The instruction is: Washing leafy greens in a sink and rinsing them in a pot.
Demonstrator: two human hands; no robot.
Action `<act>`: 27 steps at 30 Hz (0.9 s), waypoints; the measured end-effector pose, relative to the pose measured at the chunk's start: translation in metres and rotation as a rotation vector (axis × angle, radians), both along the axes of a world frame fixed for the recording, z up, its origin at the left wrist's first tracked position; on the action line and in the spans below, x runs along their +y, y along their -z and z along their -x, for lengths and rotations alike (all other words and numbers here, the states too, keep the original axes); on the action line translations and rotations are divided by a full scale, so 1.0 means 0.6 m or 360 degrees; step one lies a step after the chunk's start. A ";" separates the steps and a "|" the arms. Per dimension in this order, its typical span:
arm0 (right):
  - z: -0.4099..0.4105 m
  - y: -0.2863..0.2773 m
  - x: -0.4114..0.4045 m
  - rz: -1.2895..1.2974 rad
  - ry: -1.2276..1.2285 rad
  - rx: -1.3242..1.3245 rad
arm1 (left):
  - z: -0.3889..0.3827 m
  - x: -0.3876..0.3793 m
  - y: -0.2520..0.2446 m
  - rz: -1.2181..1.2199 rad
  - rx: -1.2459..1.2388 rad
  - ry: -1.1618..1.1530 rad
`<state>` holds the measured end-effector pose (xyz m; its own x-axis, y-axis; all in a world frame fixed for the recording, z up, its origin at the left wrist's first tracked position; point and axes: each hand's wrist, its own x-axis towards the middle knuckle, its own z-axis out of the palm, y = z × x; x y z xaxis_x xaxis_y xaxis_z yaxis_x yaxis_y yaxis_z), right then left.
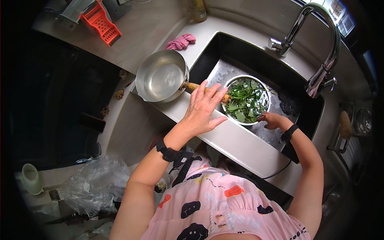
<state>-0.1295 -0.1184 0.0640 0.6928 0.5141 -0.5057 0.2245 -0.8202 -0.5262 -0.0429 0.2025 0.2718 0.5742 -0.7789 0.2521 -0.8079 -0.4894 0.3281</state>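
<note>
My left hand (204,109) is spread above the wooden handle (193,87) of a metal saucepan, its fingers apart; whether it touches the handle I cannot tell. The saucepan (162,76) stands on the counter at the sink's left edge and looks to have clear liquid in it. Its handle reaches over the rim of a round metal bowl (268,90) in the sink. Green leafy stems (244,99) lie in water in that bowl. My right hand (271,120) is at the bowl's right near rim, fingers bent by the leaves; its fingertips are partly hidden.
A black sink (249,46) surrounds the bowl, with a dark scouring pad (288,103) on its floor. The chrome faucet (324,69) arches over the right side. A pink cloth (181,42) lies behind the saucepan, and an orange grater (102,25) at upper left. A clear plastic bag (94,183) is at lower left.
</note>
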 end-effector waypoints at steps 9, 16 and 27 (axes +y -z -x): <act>0.009 0.019 -0.018 0.0045 -0.0065 0.0009 | 0.039 0.111 -0.037 -0.0267 0.0346 0.0052; -0.034 -0.088 0.003 0.0066 0.0350 0.0031 | 0.094 0.222 -0.093 -0.0572 0.0490 -0.0345; -0.117 -0.028 -0.002 0.0072 0.0806 -0.0511 | -0.074 -0.153 0.083 -0.0359 0.0715 0.0322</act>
<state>-0.0594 -0.1198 0.0809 0.9676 0.0631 -0.2445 -0.0580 -0.8868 -0.4586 0.0012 0.1109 0.2218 0.4199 -0.8915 -0.1699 -0.6978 -0.4368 0.5676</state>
